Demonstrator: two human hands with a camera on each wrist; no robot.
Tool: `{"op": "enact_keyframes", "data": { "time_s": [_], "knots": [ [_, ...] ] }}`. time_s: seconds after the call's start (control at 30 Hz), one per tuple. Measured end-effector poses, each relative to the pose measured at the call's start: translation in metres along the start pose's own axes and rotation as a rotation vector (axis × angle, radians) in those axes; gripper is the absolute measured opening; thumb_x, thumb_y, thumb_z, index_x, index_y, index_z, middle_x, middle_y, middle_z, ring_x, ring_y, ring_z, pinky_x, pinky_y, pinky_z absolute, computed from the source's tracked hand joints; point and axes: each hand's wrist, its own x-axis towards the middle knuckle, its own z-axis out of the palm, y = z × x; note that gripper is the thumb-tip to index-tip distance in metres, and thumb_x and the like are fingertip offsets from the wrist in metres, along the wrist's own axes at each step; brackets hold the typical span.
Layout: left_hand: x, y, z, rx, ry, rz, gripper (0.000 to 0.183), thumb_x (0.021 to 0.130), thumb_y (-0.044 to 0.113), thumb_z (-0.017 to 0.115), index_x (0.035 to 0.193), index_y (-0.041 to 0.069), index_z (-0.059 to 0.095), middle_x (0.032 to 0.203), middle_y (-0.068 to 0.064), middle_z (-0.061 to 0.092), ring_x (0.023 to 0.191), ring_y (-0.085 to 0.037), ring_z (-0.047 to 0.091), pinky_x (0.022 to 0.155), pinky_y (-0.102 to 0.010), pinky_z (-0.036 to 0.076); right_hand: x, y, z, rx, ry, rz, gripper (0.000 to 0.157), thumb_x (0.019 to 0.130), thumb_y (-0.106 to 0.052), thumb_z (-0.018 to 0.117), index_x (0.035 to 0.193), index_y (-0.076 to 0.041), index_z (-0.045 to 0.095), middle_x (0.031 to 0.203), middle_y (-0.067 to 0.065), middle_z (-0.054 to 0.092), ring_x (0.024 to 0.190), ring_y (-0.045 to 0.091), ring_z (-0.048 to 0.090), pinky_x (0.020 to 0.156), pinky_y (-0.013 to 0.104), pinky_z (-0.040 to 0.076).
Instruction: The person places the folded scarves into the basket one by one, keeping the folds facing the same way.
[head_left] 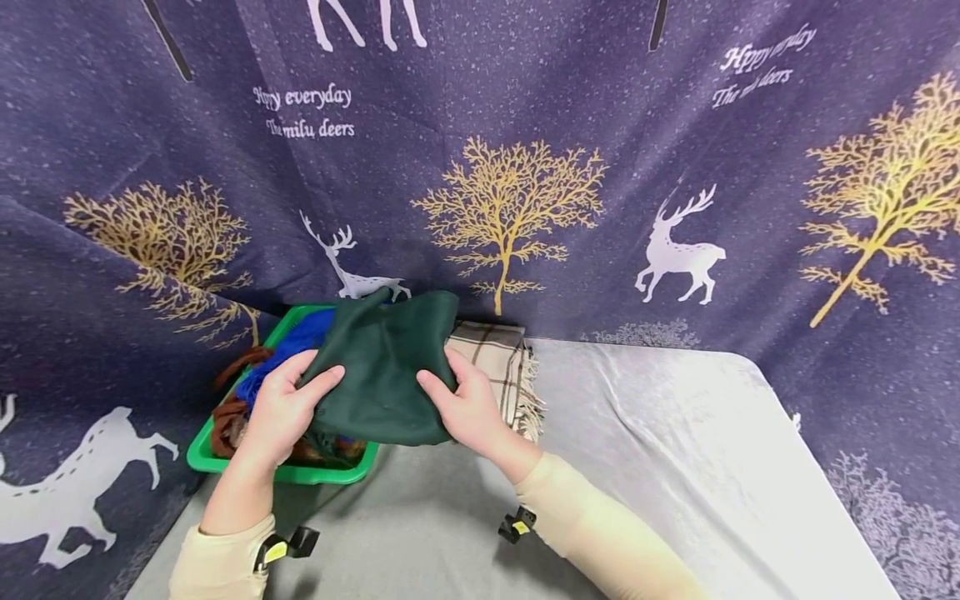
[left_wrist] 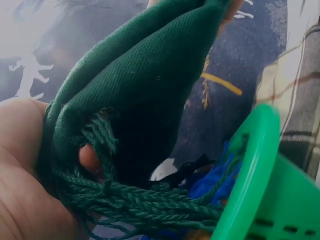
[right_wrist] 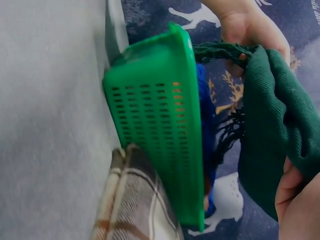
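A dark green scarf [head_left: 382, 375] with twisted fringe hangs folded between both hands, above the right part of a green plastic basket [head_left: 315, 475]. My left hand [head_left: 277, 412] grips its left edge, thumb on top. The right hand [head_left: 474, 410] pinches the opposite edge, thumb also on top. In the left wrist view, fringe [left_wrist: 145, 202] trails from the left hand toward the basket rim [left_wrist: 255, 165]. Seen from the right wrist, the scarf [right_wrist: 270, 110] droops beside the basket's slotted wall [right_wrist: 150, 120]. Some of the right fingers are hidden behind the cloth.
Inside the basket lie a blue fringed cloth [head_left: 303, 332] and brown cloth [head_left: 225, 427]. A folded beige plaid scarf [head_left: 495, 354] with fringe lies right of the basket on the grey-white table cover [head_left: 637, 467]. Behind hangs a dark blue printed curtain [head_left: 525, 100].
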Motion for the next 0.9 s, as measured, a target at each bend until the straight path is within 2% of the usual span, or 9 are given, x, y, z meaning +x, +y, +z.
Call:
{"op": "enact_keyframes", "data": {
  "time_s": [0.2,0.53,0.7,0.9],
  "knots": [
    [-0.001,-0.006,-0.016,-0.030,0.024,-0.021,0.039,0.110,0.026,0.075,0.138,0.000,0.072,0.100,0.011,0.079,0.077,-0.014,0.079,0.069,-0.029,0.065,0.001,-0.002,0.020,0.024,-0.008,-0.026,0.041,0.111,-0.025,0.070,0.150,-0.012,0.068,0.129,0.010,0.079,0.108,0.023,0.078,0.095,0.040,0.063],
    [0.001,-0.016,-0.040,-0.118,0.121,-0.072,0.017,0.106,0.019,0.079,0.123,0.017,0.082,0.095,0.010,0.079,0.071,-0.012,0.077,0.063,-0.027,0.063,0.005,-0.006,0.049,-0.010,-0.028,-0.081,0.045,0.112,-0.026,0.068,0.153,-0.008,0.065,0.131,0.011,0.078,0.114,0.024,0.077,0.099,0.038,0.062],
    [0.003,-0.021,-0.050,-0.193,0.156,-0.099,0.016,0.105,0.014,0.079,0.119,0.020,0.084,0.095,0.008,0.080,0.068,-0.012,0.077,0.061,-0.027,0.063,0.007,-0.004,0.061,-0.047,-0.039,-0.076,0.046,0.112,-0.027,0.067,0.153,-0.006,0.064,0.135,0.012,0.077,0.119,0.026,0.076,0.103,0.039,0.060],
    [0.002,-0.028,-0.062,-0.175,0.223,-0.111,0.015,0.103,0.012,0.081,0.115,0.021,0.085,0.092,0.012,0.079,0.065,-0.009,0.074,0.059,-0.025,0.061,0.007,-0.006,0.077,-0.061,-0.080,-0.051,0.047,0.114,-0.032,0.064,0.155,-0.009,0.062,0.134,0.010,0.077,0.116,0.022,0.076,0.100,0.035,0.061]
  ]
}}
